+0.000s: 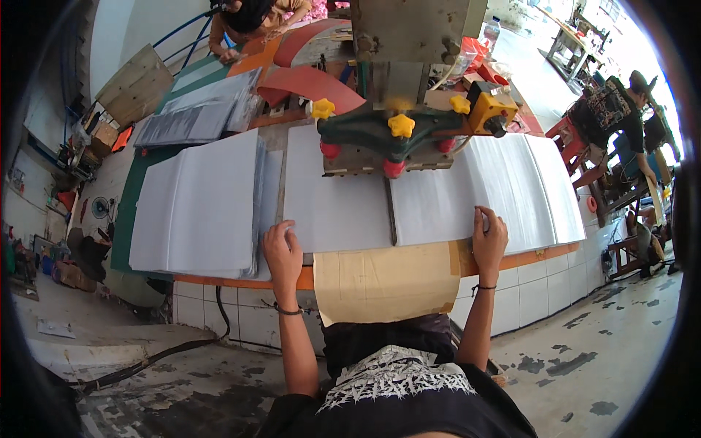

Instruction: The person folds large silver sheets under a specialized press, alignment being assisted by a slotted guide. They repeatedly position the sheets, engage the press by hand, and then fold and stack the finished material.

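White paper sheets (pixel 409 201) lie spread flat across a workbench (pixel 241 279) under the green-and-yellow head of a stitching machine (pixel 398 131), folded open like an unbound booklet along a centre line that runs back toward the machine. The person's left hand (pixel 283 252) rests flat on the near left edge of the sheets, fingers extended and gripping nothing; the right hand (pixel 489 241) curls over the near right edge, fingers (pixel 483 219) bent onto the paper, though whether it pinches the sheets cannot be told from here. A brown card flap (pixel 387 281) hangs over the bench's front edge between the two forearms. A second stack of white sheets (pixel 197 208) sits just beside on the left, and grey printed sheets (pixel 193 117) lie farther back. The open sheets look light, thin and limp, likely to sag, slide or crease if lifted by one corner; holding both near edges at once, as the hands are placed, seems the steadier hold. Other people work at the far end and at right.
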{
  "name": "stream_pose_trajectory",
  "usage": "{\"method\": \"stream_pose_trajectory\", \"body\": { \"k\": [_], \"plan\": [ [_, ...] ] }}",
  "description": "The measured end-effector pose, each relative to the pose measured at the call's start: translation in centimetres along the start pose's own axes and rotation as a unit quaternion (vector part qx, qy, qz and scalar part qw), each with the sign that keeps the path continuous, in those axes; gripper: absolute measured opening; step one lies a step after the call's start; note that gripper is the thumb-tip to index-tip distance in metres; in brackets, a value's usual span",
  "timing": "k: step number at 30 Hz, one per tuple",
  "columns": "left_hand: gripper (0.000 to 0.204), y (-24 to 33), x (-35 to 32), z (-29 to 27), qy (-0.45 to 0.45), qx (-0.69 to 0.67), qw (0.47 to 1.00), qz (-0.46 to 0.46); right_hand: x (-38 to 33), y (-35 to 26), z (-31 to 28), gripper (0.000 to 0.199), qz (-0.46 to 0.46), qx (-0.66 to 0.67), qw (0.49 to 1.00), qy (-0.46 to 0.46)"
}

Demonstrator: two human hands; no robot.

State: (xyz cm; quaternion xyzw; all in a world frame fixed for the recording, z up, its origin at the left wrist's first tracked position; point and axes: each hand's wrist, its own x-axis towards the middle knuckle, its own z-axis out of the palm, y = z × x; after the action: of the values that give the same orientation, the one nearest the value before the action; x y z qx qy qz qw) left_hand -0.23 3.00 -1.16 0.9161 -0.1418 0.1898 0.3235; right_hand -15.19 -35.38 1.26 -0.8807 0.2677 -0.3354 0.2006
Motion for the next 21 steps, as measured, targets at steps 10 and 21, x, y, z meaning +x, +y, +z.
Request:
{"method": "stream_pose_trajectory", "body": {
  "k": [10, 21],
  "plan": [
    [0.020, 0.33, 0.37, 0.02, -0.012, 0.019, 0.999, -0.025, 0.27, 0.06, 0.16, 0.012, 0.001, -0.004, 1.000, -0.003],
    [0.021, 0.08, 0.58, 0.09, -0.013, -0.004, 1.000, -0.025, 0.33, -0.16, 0.28, 0.013, 0.007, -0.018, 1.000, -0.003]
  ]
}}
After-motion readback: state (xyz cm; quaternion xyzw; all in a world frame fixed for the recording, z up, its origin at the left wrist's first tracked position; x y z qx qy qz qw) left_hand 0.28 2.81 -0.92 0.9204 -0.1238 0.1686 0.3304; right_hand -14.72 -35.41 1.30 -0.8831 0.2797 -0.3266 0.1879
